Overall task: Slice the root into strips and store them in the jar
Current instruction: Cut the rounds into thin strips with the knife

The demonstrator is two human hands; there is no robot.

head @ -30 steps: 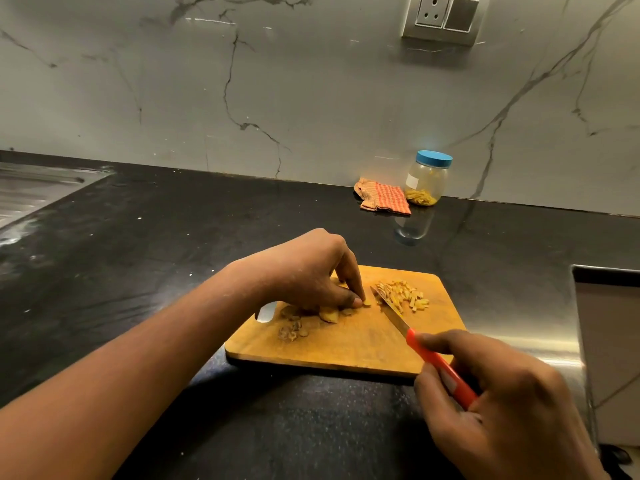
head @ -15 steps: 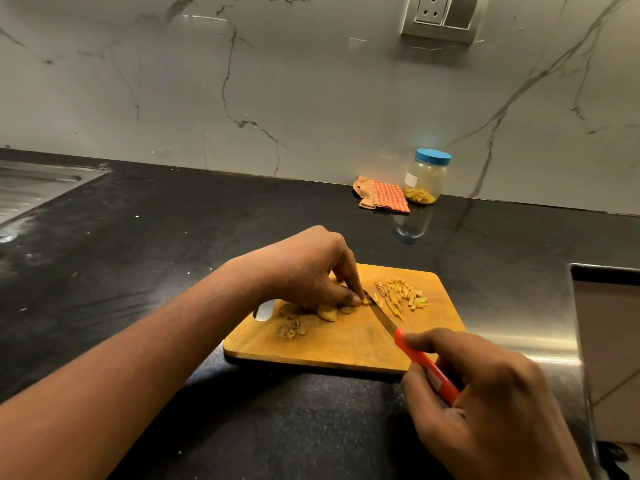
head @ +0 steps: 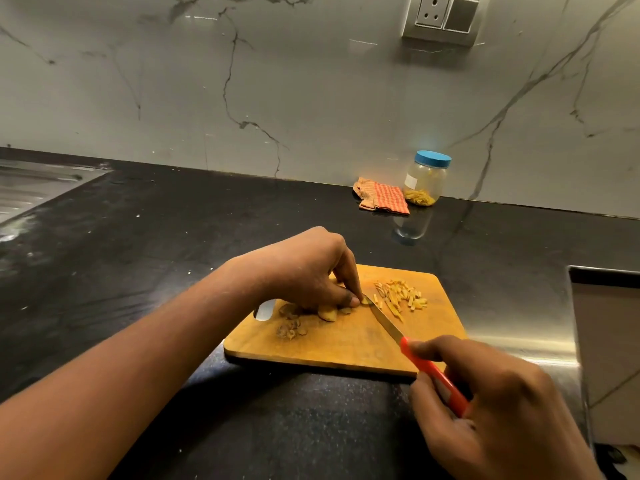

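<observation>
A wooden cutting board lies on the black counter. My left hand pinches a small piece of root against the board, with more root slices under its palm. My right hand grips the red handle of a knife; the blade tip touches the pinched piece. A pile of yellow strips lies on the board's right half, and brown peel scraps lie near its left end. The jar, blue lid on, stands by the wall with some strips inside.
A folded orange checked cloth lies just left of the jar. A steel sink drainboard sits at the far left. A steel-edged surface borders the counter on the right. A wall socket is above.
The knife has slid left across the board, from beside the strip pile to the piece under my left fingertips. My left hand has stayed in place.
</observation>
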